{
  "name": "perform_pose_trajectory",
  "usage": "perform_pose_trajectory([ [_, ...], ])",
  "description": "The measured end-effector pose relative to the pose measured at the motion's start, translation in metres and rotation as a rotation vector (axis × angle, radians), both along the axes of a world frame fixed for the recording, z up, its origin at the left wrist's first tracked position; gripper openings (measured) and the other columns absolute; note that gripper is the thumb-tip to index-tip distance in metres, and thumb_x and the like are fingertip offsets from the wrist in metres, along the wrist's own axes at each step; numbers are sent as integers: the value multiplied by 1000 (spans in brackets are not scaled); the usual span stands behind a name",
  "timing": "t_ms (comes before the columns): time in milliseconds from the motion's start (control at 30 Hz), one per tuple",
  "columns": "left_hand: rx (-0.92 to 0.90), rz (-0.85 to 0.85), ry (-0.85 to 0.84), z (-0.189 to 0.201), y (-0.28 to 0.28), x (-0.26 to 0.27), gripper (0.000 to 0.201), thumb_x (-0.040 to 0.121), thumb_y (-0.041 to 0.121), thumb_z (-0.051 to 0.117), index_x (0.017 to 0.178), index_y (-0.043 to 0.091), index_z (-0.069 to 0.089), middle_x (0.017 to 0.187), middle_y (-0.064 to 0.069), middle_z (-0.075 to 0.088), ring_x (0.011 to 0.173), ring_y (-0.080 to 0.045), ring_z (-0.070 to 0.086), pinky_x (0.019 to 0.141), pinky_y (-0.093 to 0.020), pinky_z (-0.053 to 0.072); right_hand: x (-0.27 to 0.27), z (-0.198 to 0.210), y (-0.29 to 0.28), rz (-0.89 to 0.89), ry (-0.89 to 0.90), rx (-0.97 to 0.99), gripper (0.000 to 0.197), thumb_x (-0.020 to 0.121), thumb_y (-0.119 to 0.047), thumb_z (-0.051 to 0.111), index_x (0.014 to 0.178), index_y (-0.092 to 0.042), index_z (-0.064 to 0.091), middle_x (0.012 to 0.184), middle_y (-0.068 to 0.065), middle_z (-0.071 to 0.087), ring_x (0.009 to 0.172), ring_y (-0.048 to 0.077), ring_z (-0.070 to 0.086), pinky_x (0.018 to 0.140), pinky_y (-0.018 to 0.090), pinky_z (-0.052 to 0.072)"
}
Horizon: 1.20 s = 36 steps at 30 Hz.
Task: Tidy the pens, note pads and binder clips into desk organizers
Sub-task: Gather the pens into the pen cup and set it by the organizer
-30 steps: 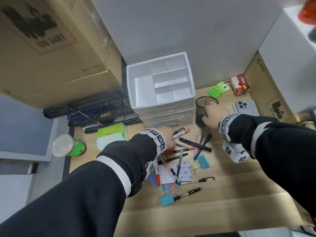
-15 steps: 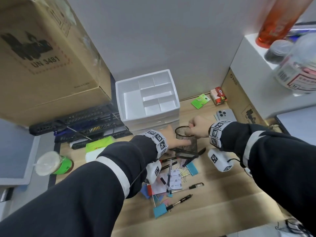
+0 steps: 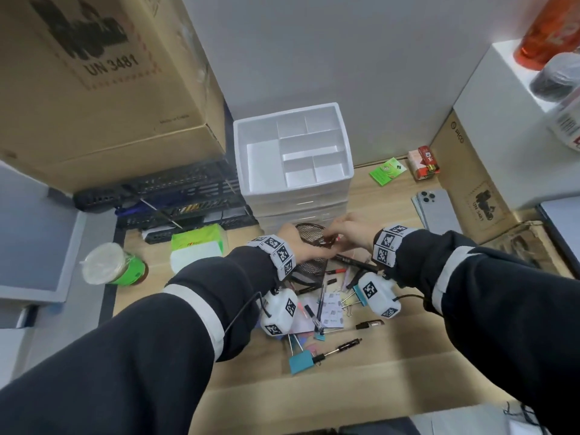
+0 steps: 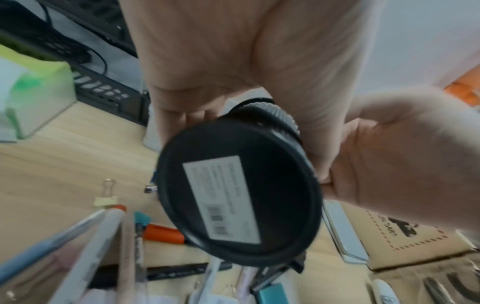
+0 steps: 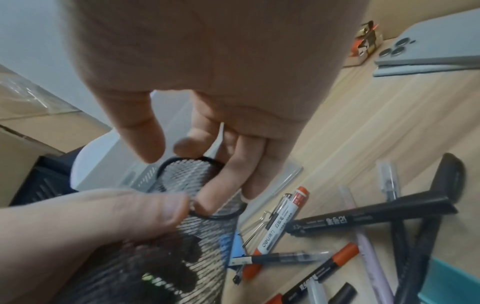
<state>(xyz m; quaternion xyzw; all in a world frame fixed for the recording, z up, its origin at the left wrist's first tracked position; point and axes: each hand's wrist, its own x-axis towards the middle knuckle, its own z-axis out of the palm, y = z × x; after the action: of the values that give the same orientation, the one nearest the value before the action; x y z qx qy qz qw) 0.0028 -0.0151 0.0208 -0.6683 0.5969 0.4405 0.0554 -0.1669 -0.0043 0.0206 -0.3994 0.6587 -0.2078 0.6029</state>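
Here, both hands hold the round black wire-mesh pen cup, which is tipped over and lifted off the light wooden desk. The left hand has its fingers curled round the cup's side, and the left wrist view shows the cup's flat black bottom with a white sticker on it. The right hand pinches the cup's thin black rim, with fingertips hooked over the edge. The cup is just in front of the white plastic drawer organizer with open box spaces on top, which sits at 12 o'clock from the hands. Under and behind the hands, toward 6 o'clock, lies a messy pile: a fat black marker, a white marker with orange ends, a slim black click pen, a teal binder clip and small white note pads. At 9 o'clock sits a green cup with a clear lid. At 2 o'clock lies a grey phone, face down.
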Motion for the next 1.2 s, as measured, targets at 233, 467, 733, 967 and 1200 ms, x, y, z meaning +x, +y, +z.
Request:
perform_pose_trajectory([
  [233,-17,46,-21,-3,4,36,106,30,61,89,117,14,51,102,3,65,93,-16,65,85,-37,58,-14,-35,4,183,485,-151,21,80,-1,62,95,-15,56,92,6,65,81,23,62,75,30,50],
  [467,-57,31,59,-27,20,63,54,58,32,96,92,21,55,87,7,63,82,-12,62,71,-23,49,-22,-83,33,658,865,-122,57,75,-14,75,124,-16,46,121,9,49,94,30,59,80,31,45],
  [733,-32,8,7,-41,31,79,86,49,49,96,116,19,51,103,6,62,92,-11,60,69,-22,45,-19,-101,51,630,980,-131,27,83,-20,56,107,-18,44,84,4,55,77,27,58,75,35,50],
  [967,-14,-49,2,-36,31,76,81,55,46,95,117,18,51,105,4,63,93,-12,61,69,-22,46,-20,-104,47,836,1050,-149,18,87,-19,60,100,-24,49,90,-1,65,82,22,63,76,35,55],
  [1200,-24,-90,-14,-37,27,78,84,53,46,95,117,17,50,105,3,62,98,-16,62,83,-31,54,-18,-102,40,887,1116,-101,21,88,-18,59,109,-22,63,104,3,60,96,23,64,78,33,54],
])
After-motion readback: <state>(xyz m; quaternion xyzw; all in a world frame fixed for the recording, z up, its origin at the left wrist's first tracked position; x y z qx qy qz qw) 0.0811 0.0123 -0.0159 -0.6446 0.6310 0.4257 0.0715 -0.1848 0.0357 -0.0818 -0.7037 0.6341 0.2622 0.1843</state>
